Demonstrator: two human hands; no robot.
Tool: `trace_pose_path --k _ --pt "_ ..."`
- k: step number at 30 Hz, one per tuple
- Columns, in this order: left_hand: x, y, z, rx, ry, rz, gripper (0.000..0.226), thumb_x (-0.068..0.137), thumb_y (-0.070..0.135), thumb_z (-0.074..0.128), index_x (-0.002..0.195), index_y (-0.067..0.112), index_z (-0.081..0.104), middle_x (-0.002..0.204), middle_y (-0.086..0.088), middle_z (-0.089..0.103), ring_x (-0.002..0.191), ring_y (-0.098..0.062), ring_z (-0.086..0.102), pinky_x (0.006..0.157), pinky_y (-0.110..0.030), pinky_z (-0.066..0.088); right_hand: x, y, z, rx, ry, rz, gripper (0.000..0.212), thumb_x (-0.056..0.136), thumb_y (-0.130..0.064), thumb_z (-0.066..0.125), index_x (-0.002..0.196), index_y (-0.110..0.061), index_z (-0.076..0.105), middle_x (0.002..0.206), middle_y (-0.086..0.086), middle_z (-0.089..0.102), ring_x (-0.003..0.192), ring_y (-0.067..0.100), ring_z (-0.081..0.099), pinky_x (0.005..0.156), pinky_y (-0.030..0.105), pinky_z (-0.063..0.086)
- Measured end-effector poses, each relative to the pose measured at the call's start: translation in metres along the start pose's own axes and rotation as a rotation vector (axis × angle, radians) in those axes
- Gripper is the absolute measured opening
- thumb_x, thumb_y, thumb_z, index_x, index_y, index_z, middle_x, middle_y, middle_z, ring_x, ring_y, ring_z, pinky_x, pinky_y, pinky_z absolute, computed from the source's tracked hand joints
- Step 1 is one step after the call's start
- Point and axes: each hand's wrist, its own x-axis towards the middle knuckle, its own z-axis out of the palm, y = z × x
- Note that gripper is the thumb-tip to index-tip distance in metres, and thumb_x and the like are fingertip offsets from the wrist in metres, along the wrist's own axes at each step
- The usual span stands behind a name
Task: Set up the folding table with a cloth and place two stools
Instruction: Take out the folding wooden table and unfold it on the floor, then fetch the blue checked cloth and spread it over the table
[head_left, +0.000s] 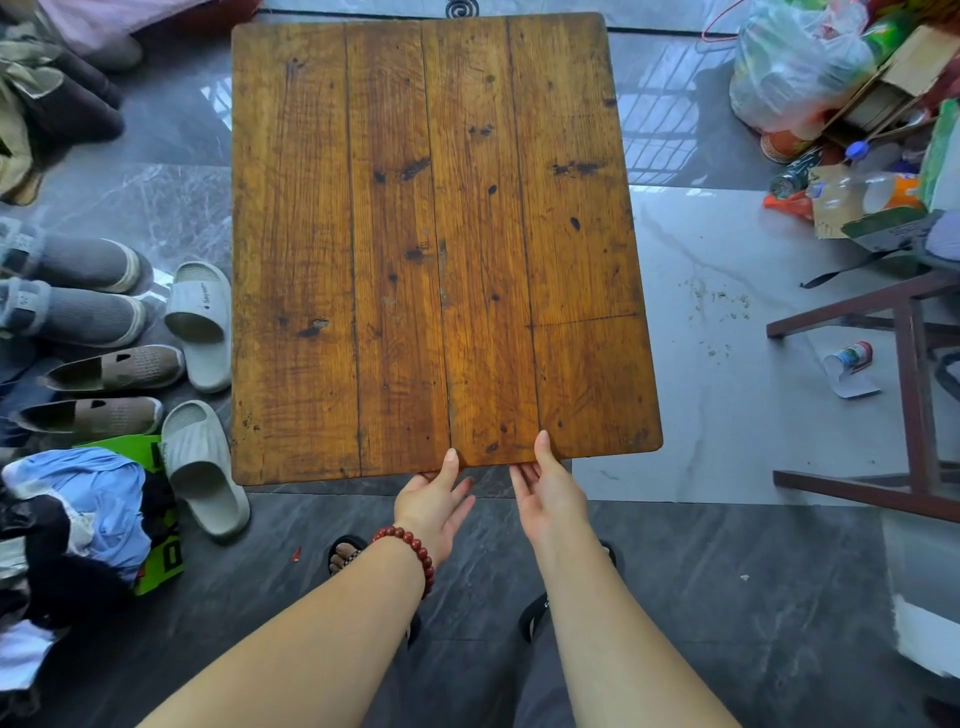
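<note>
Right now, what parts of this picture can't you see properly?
All in the head view:
1. The table legs are hidden under the wooden tabletop.
2. The fingers of the right hand tuck below the tabletop's near edge, so I cannot tell if they touch it.
3. The dark red frame is cut off by the right edge, so I can't tell if it's a stool.
4. The fabric pile is cut off by the left edge, and no tablecloth can be picked out.

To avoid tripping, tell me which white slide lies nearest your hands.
The near slide, by the table's front-left corner; the other slide lies farther away.
</note>
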Motion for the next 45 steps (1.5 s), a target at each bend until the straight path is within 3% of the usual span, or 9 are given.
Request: trace_pose_path --k 6,13,19,23,26,30,35,38,45 --pt "0.003 0.005 -0.004 0.011 0.012 0.003 0.057 0.089 0.016 0.062 0.134 -0.004 0.033 0.131 -0.019 0.053 0.116 -0.025 0.057 0.098 -0.033 0.047 0.007 -0.012 -0.005 -0.137 -0.010 -0.032 0.038 0.089 -0.013 0.062 0.123 -0.003 0.048 0.125 0.014 0.055 0.108 0.023 0.054 0.098 0.038 0.044" --pt "-0.001 0.020 0.005 -0.085 0.020 -0.021 0.056 0.089 0.016 0.062 0.133 -0.008 0.038 0.132 -0.024 0.051 0.118 -0.030 0.055 0.099 -0.035 0.047 0.011 -0.012 0.003 -0.041 0.029 -0.047 0.062 0.085 -0.029 0.068 0.136 -0.010 0.039 0.131 0.013 0.054 0.116 0.030 0.055 0.100 0.046 0.045" --pt "0.000 0.022 0.004 -0.063 0.033 -0.021 0.073 0.088 0.017 0.062 0.142 -0.007 0.019 0.134 -0.027 0.047 0.121 -0.028 0.053 0.098 -0.033 0.047 0.015 -0.027 -0.005 -0.050 0.054 -0.059 0.063 0.084 -0.028 0.068 0.136 -0.013 0.037 0.130 0.012 0.052 0.114 0.028 0.054 0.097 0.045 0.047" --pt "-0.003 0.023 0.005 0.095 0.035 -0.052 0.057 0.091 0.025 0.058 0.133 -0.008 0.039 0.125 -0.025 0.056 0.114 -0.029 0.059 0.092 -0.030 0.050 0.009 -0.013 -0.002 -0.096 0.012 0.008 0.062 0.085 -0.030 0.066 0.136 -0.007 0.039 0.134 0.016 0.050 0.119 0.027 0.051 0.101 0.040 0.043" --pt "-0.007 0.034 0.001 0.314 -0.037 -0.164 0.058 0.096 0.038 0.048 0.137 -0.001 0.035 0.124 -0.024 0.059 0.109 -0.031 0.062 0.080 -0.030 0.054 -0.001 0.000 0.004 -0.198 -0.031 0.122 0.061 0.089 -0.031 0.061 0.137 -0.001 0.038 0.135 0.021 0.047 0.126 0.031 0.047 0.104 0.038 0.039" --pt "-0.025 0.064 -0.009 0.529 -0.147 -0.280 0.051 0.098 0.037 0.044 0.133 0.000 0.045 0.123 -0.017 0.061 0.105 -0.024 0.064 0.071 -0.026 0.054 -0.024 0.008 0.022 -0.331 -0.115 0.231 0.058 0.091 -0.029 0.059 0.136 0.001 0.039 0.124 0.024 0.051 0.106 0.027 0.057 0.090 0.032 0.047" --pt "-0.041 0.106 -0.011 0.481 -0.154 0.035 0.026 0.098 0.026 0.045 0.114 0.011 0.059 0.106 -0.006 0.068 0.087 -0.017 0.066 0.078 -0.028 0.052 -0.048 0.005 0.052 -0.489 -0.094 0.249 0.060 0.094 -0.018 0.056 0.141 0.003 0.026 0.131 0.031 0.047 0.116 0.033 0.055 0.094 0.034 0.047" --pt "-0.046 0.135 -0.011 0.443 -0.132 0.171 0.020 0.098 0.025 0.046 0.111 0.016 0.058 0.107 -0.003 0.068 0.088 -0.016 0.065 0.083 -0.030 0.051 -0.059 0.007 0.077 -0.617 -0.122 0.239 0.052 0.094 -0.020 0.056 0.136 0.001 0.036 0.128 0.025 0.052 0.110 0.031 0.058 0.081 0.034 0.051" --pt "-0.050 0.189 -0.016 0.560 -0.129 0.321 0.010 0.095 0.026 0.052 0.099 0.025 0.062 0.103 0.005 0.068 0.096 -0.012 0.064 0.087 -0.032 0.050 -0.074 0.013 0.139 -0.679 -0.230 -0.103 0.031 0.094 -0.015 0.054 0.124 -0.006 0.053 0.106 0.006 0.062 0.098 0.019 0.061 0.079 0.026 0.050"
